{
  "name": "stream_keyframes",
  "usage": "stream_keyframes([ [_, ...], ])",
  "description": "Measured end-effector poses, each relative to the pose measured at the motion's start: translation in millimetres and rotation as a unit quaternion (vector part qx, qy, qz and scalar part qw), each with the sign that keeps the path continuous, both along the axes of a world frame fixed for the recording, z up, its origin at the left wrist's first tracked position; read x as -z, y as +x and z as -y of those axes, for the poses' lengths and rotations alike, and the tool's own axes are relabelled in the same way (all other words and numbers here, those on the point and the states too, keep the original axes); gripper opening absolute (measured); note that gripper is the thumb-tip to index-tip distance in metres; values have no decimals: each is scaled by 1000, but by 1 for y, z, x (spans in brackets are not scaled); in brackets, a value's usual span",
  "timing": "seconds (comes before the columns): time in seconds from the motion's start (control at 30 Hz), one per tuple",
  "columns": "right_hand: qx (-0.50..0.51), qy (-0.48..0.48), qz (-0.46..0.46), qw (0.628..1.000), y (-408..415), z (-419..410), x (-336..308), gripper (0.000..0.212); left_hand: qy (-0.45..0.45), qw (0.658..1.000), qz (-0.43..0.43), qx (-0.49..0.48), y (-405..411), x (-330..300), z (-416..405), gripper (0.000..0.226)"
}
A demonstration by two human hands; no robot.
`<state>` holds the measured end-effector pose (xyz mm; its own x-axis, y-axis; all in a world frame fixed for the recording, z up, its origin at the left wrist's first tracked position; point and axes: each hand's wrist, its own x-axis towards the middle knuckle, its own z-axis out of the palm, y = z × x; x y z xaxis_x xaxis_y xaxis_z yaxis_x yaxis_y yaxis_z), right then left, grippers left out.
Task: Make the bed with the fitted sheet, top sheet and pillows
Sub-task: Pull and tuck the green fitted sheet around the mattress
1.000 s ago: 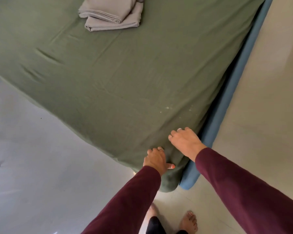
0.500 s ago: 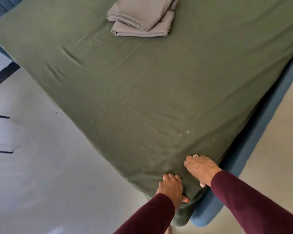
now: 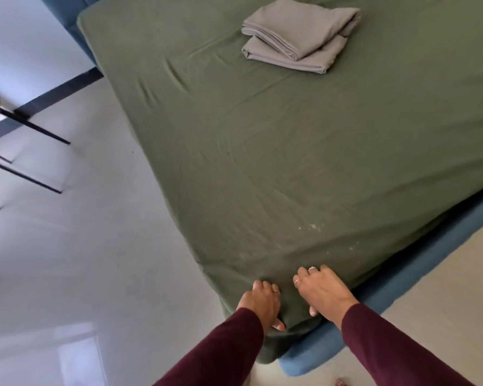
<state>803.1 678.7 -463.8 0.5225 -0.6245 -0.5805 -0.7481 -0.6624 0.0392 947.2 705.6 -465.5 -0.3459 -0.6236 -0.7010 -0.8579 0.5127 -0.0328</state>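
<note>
A green fitted sheet (image 3: 276,151) covers the whole mattress and is pulled down over its near corner. Both hands rest on that corner. My left hand (image 3: 261,303) presses the sheet on the left side of the corner, fingers curled into the fabric and thumb down. My right hand (image 3: 322,292) lies on the right side of the corner, fingers bent onto the sheet. A folded grey top sheet (image 3: 299,34) lies in a stack at the far end of the bed. No pillows are in view.
The blue bed frame (image 3: 396,285) sticks out under the mattress on the right and at the near corner. A black-legged piece of furniture (image 3: 25,126) stands at the left on the pale floor (image 3: 81,260). A bare foot shows at the bottom edge.
The view has lifted and swung, showing more of the bed's far end. Both hands stay on the near corner; the left has moved up beside the right.
</note>
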Motion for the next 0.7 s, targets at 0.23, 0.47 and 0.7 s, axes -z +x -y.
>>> stream_keyframes([
  [0.23, -26, -84, 65, 994, -20, -23, 11, 47, -35, 997, 19, 66, -16, -12, -38, 33],
  [0.47, 23, -54, 113, 992, -13, -43, 2, 46, -39, 994, -6, 102, -18, -18, -53, 31],
  [0.7, -29, -23, 98, 994, -5, -68, -2, 47, -11, 998, -9, 66, -6, -26, -75, 34],
])
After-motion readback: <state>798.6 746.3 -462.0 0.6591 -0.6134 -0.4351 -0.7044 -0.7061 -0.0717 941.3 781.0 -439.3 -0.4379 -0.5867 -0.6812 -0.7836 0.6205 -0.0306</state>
